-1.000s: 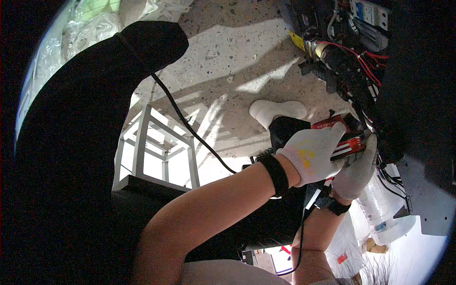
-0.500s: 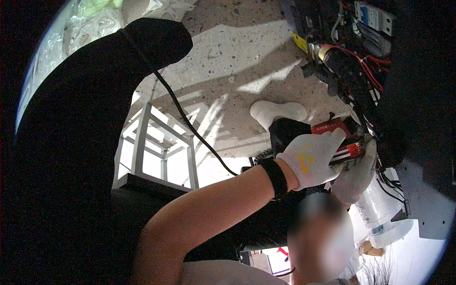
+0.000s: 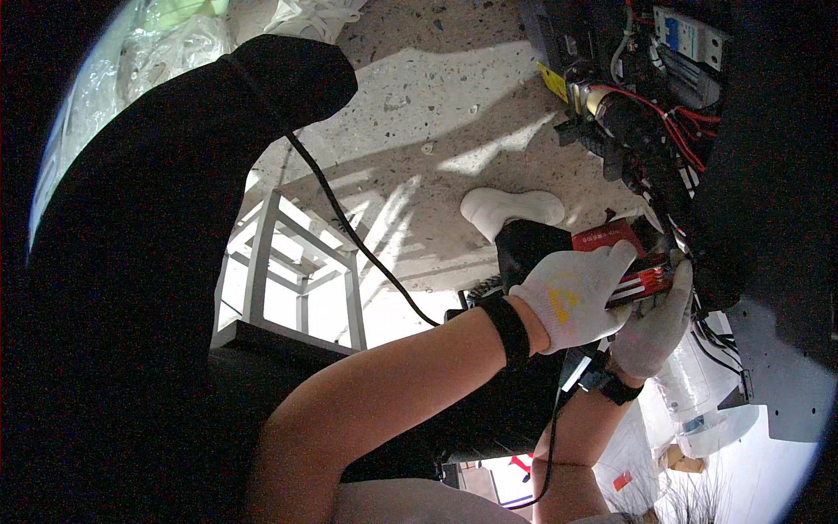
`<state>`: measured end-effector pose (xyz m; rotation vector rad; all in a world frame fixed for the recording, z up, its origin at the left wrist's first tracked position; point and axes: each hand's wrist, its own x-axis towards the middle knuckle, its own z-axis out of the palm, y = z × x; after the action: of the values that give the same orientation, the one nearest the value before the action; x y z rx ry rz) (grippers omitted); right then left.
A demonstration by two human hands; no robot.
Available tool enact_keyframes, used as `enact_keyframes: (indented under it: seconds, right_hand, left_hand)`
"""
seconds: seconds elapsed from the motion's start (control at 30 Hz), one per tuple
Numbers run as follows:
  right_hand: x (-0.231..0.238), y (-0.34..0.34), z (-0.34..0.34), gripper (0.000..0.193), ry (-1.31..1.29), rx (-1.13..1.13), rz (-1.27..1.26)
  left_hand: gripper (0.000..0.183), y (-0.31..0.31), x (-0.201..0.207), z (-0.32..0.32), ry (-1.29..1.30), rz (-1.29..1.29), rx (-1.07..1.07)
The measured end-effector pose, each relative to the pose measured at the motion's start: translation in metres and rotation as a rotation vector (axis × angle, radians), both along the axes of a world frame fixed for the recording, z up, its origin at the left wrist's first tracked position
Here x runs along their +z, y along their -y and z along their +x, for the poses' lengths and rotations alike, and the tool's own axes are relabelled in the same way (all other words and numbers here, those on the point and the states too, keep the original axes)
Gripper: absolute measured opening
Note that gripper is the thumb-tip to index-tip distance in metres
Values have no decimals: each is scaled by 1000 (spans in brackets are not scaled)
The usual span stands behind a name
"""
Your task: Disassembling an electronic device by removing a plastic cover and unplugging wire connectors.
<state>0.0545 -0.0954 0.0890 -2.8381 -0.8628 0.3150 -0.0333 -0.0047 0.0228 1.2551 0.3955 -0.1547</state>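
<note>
Sunlit patches, hard shadows across floor (image 3: 410,96); blacks grainy (fisheye rim dark).

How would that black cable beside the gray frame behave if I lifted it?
The black cable would probably flex, judging by its curve. It's likely light, being slim. It might tug, since its lower end runs out of sight.

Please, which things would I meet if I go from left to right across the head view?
Crumpled transparent plastic sheeting, grey square-tube metal frame, left hand in white knitted glove with yellow marking, right hand in whitish glove, flat grey metal panel.
</note>
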Motion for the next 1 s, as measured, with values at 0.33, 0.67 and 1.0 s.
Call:
enact_keyframes:
  seconds: [0.33, 0.67, 1.0]
  right_hand:
    - [4, -10, 3, 35, -424, -714, 382]
    - [2, 2, 1, 36, -334, -458, 333]
    - [8, -9, 5, 34, -249, -706, 193]
  left_hand:
    - [48, -7, 6, 3, -4, -27, -19]
    - [48, -3, 2, 1, 91, 121, 81]
    - [47, -16, 2, 10, -23, -17, -165]
